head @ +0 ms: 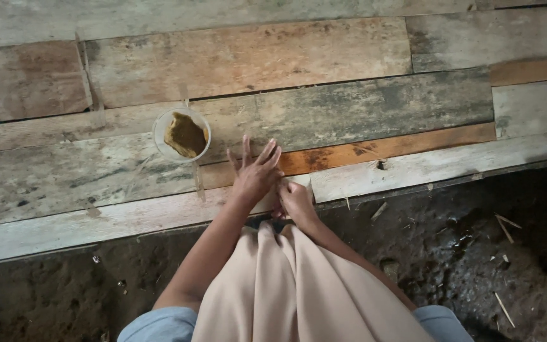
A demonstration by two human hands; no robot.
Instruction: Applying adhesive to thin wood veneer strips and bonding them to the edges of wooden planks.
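Cup point(180, 134) of brownish-green paste point(185, 135)

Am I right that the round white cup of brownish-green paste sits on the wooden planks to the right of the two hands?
Not quite. In the head view the round white cup of brownish-green paste sits on the wooden planks to the left of the left hand and right hand, not the right.

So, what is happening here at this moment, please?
A person looks down at their own two hands, held close together above a wall of worn wooden planks. The left hand has its fingers spread open, and the right hand is curled just beside it, touching it. Whether anything small is pinched between them cannot be told. A pale cloth lies over the lap. To the left stands a small white cup with brownish-green paste inside. Dark soil lies below.
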